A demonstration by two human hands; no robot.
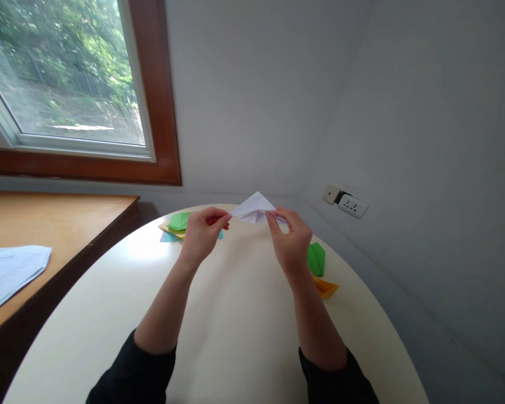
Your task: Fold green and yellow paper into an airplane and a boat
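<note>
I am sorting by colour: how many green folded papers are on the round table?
2. One green folded paper lies on the stack beyond the left hand; the other green piece lies beside the right hand. More may be hidden.

White folded paper (256, 209). Cream round table (235, 325). Far left: green, yellow, blue paper stack (175, 226). Right: green folded piece (317, 258), orange piece (327, 288). Black sleeves (134, 377).

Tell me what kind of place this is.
Probably a room in a home or small office: a wood-framed window looking onto trees, a round cream table in the corner, a wall socket, and a wooden desk beside it.
</note>
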